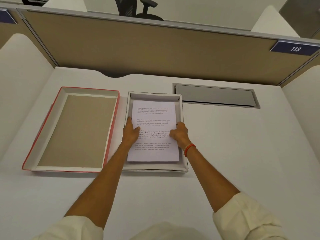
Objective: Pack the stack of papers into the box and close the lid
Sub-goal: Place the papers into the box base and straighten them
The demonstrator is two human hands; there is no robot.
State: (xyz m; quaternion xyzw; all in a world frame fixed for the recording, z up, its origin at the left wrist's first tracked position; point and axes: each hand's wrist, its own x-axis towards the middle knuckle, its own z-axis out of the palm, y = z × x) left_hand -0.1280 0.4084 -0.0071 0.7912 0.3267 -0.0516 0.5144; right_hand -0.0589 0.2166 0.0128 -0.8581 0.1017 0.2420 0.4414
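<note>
A stack of white printed papers (153,118) lies inside the shallow white box (184,118) at the middle of the desk. My left hand (131,131) grips the stack's left edge, thumb on top of the sheet. On the right edge, my right hand (179,133) is curled around the stack, an orange band on its wrist. The lid (76,130), red outside with a brown inner face, lies upside down on the desk just left of the box.
A grey cable hatch (216,95) is set into the white desk (242,144) behind and right of the box. A tan partition (138,47) closes the back, with white side panels on both sides.
</note>
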